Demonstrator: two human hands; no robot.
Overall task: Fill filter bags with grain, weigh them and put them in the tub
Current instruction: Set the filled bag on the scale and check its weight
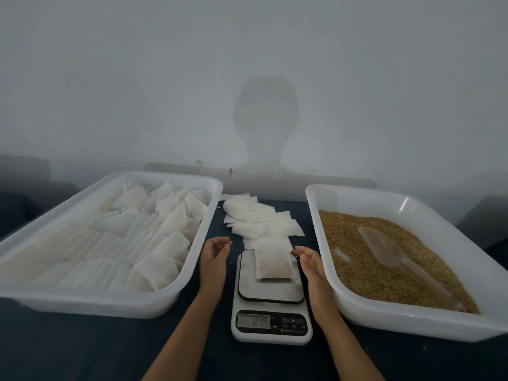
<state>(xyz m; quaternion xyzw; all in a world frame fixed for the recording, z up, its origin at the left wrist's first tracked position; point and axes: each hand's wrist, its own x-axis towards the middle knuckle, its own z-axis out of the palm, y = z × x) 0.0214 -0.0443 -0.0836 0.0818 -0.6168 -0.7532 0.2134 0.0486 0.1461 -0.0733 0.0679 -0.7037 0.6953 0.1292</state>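
Dark table, pale wall behind w/ a head-shaped shadow on it. Nearest: scale, display lit but digits too blurred to read. On its platter lies one filled bag, flat, far edge hanging slightly past the platter toward the pile of empties. Both hands are off it: left hand hovers beside the scale's left edge, fingers loosely curled, holding nothing; right hand sits at the right edge, fingers relaxed, tips just beside the bag's corner, whether touching I can't tell. Likely step: reading the weight before moving the bag. Risks, as I judge them: if the right fingertips rest on the bag or platter the reading gets skewed; the bag's overhang touching the empties behind could also take some load off. Left of scale, tub is nearly full of packed bags in rows, so a bag dropped carelessly may land on the rim or knock the rows over; free spot looks to be far back. Right, grain tray w/ clear scoop lying on the grain; right wrist is close to its rim, so a quick lift could bump it and spill grain.
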